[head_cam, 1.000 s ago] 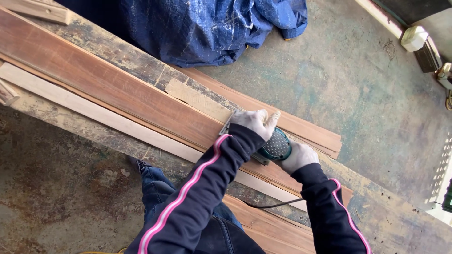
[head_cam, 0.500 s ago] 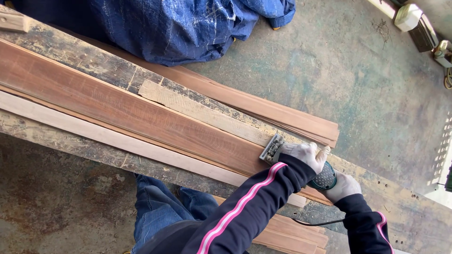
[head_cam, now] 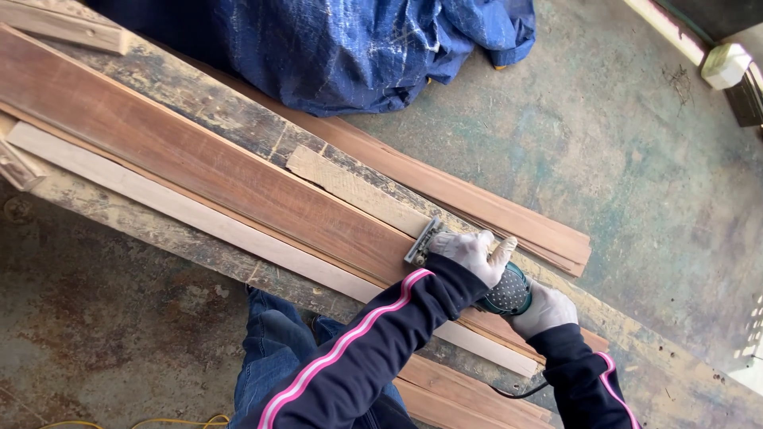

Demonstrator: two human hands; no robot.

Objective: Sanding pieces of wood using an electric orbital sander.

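Observation:
Both gloved hands grip a green electric sander [head_cam: 505,292] pressed flat on a long reddish-brown board [head_cam: 199,163]. My left hand [head_cam: 469,253] covers the sander's front, above its metal pad [head_cam: 421,241]. My right hand [head_cam: 543,310] holds the rear handle. A black cord [head_cam: 517,390] trails from the tool toward me. The board lies on a worn, paint-stained bench plank [head_cam: 143,234], with a pale wood strip [head_cam: 191,216] along its near side and a short pale plank [head_cam: 358,191] along its far side.
A crumpled blue tarp [head_cam: 342,48] lies on the concrete floor beyond the bench. More reddish boards [head_cam: 493,208] are stacked behind the work, and others [head_cam: 469,397] lie below near my legs. A white box [head_cam: 725,65] sits at the top right wall.
The sander and both hands slid right along the board, then came back a little to the left. The view shifted with the movement.

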